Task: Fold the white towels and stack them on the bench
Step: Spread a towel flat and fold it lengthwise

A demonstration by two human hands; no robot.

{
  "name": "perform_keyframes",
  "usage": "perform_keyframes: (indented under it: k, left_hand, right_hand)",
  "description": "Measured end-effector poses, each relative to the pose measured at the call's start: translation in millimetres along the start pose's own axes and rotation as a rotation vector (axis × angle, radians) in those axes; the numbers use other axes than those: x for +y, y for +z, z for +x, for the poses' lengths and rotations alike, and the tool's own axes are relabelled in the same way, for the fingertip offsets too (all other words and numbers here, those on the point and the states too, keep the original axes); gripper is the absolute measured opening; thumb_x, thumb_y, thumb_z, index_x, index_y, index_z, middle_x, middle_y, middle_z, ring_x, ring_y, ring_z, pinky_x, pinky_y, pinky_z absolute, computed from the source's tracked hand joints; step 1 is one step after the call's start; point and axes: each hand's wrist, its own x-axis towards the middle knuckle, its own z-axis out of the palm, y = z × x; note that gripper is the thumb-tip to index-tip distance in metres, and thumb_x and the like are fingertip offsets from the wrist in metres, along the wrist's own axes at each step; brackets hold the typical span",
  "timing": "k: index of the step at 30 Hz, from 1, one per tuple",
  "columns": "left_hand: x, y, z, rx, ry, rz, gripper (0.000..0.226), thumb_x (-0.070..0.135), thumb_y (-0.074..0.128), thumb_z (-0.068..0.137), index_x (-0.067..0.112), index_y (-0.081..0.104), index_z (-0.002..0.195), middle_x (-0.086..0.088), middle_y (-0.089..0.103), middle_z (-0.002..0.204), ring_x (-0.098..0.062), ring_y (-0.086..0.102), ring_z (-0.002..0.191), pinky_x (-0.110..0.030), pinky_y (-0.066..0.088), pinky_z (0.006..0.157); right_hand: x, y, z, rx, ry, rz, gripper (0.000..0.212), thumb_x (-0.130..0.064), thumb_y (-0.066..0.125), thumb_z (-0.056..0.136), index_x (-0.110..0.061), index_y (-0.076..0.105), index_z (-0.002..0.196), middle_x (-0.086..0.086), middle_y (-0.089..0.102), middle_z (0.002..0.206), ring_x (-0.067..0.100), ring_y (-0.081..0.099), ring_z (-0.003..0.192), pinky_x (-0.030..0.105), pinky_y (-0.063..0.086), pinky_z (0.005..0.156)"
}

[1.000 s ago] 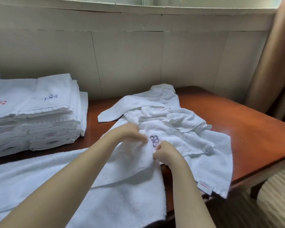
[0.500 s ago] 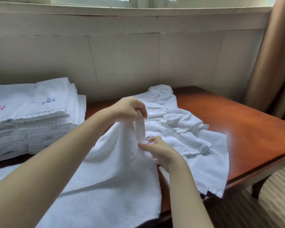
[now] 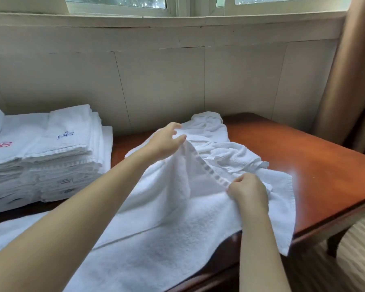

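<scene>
A large white towel point(image 3: 167, 226) lies spread over the front of the brown wooden bench point(image 3: 316, 165). My left hand point(image 3: 167, 142) pinches its banded hem and holds it raised above the bench. My right hand point(image 3: 248, 189) grips the same hem lower down and to the right, so the edge runs taut between them. Behind the lifted edge lies a crumpled heap of unfolded white towels point(image 3: 226, 148). A stack of folded white towels point(image 3: 44, 154) with red and blue embroidery stands at the left of the bench.
A panelled wall point(image 3: 167, 81) runs close behind the bench, under a window sill. A brown curtain point(image 3: 354, 81) hangs at the right. A striped cushion point(image 3: 358, 249) sits below the bench's right front corner. Bare wood shows on the bench's right side.
My left hand has lifted the towel's hem up and away to the left. My right hand has slid right along the hem, stretching it out. The embroidered mark is now covered.
</scene>
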Motion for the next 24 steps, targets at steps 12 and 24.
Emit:
perform_keyframes:
  k: [12, 24]
  left_hand:
    - [-92, -14, -84, -0.353, -0.097, 0.232, 0.034, 0.035, 0.05, 0.097, 0.024, 0.052, 0.13, 0.004, 0.048, 0.131, -0.009, 0.047, 0.113, -0.02, 0.035, 0.088]
    - [-185, -51, -166, 0.093, -0.117, 0.344, 0.007, 0.018, 0.064, 0.09, 0.022, 0.065, 0.096, 0.006, 0.058, 0.086, -0.024, 0.059, 0.092, -0.039, 0.043, 0.082]
  right_hand:
    - [-10, 55, -4, -0.395, -0.045, 0.274, 0.015, -0.02, 0.059, 0.088, -0.011, 0.053, 0.099, 0.001, 0.057, 0.081, 0.018, 0.056, 0.07, 0.026, 0.04, 0.061]
    - [-16, 40, 4, -0.204, -0.253, 0.229, 0.022, -0.01, 0.063, 0.084, 0.0, 0.06, 0.104, 0.012, 0.063, 0.097, 0.03, 0.06, 0.1, 0.034, 0.045, 0.081]
